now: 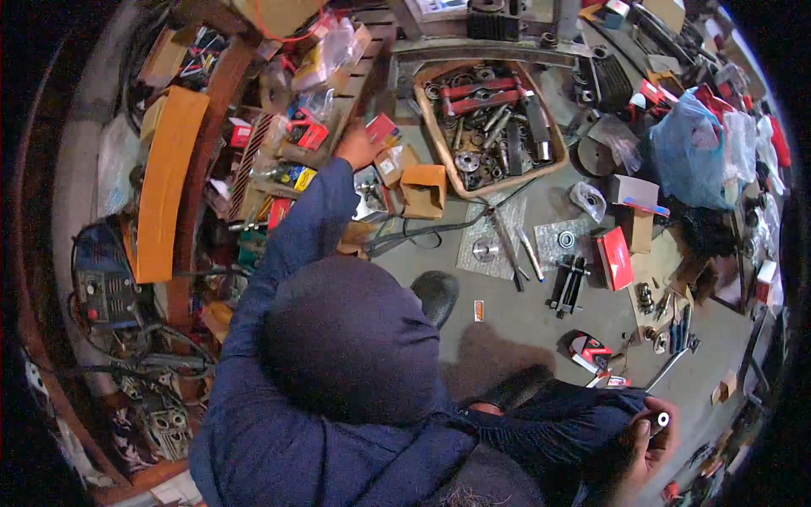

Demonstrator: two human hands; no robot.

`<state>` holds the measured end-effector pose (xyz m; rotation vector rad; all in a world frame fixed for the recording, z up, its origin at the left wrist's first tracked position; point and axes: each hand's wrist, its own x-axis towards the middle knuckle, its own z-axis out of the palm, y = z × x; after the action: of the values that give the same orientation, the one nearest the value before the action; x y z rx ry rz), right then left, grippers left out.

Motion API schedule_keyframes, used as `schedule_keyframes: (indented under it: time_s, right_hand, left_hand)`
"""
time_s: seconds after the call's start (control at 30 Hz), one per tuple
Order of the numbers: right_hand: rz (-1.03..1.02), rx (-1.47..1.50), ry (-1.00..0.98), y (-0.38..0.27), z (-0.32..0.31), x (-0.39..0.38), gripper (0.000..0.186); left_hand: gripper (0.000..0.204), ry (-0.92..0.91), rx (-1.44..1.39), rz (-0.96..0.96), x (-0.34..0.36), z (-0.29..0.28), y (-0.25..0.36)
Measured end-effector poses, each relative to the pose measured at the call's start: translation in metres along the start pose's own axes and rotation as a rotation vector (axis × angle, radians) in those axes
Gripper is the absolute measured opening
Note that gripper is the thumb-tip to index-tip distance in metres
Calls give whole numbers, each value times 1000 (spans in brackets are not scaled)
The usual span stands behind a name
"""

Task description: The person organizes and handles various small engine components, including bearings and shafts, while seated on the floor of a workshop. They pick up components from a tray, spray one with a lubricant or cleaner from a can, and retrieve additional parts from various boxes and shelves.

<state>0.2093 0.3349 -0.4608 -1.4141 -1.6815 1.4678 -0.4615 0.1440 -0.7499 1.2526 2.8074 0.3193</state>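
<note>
Grey floor (519, 308), crowded along its far edge and right side, carries a scatter of machine parts, with wooden planks (176, 186) and heaped packets running up its left side. Near the far edge lies a tray (438, 142) full of dark metal pieces, two red bars (481, 95) on top; an open carton (423, 191) stands just beside its near left corner. Toward the right edge are a black puller (570, 287), a red-and-white box (613, 258) and pliers (680, 331), with a blue bag (694, 150) farther off. At the floor's far left the left hand (359, 145) stretches out to a red box (383, 131); its fingers are right at the box, but I cannot tell whether they grasp it or only touch it. By the near right corner, the right hand (649, 439) has its fingers curled round a small tube (662, 419), the hollow, pale-rimmed end pointing outward. The step in hand looks to be handling the red box while the tube is held aside. From here, I judge, the left calls for a sure pinch clear of the neighbouring cartons, and the right for a steady hold.
</note>
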Motion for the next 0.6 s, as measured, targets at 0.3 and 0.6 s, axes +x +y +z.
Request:
schedule_keyframes:
  time_s: [0.3,0.6]
  right_hand:
    - [26,-8,45,-14,6,-4,29]
    - [37,-27,-5,-17,8,2,28]
  left_hand:
    - [51,401,14,51,23,-21,44]
    - [52,341,-61,-245,21,-4,15]
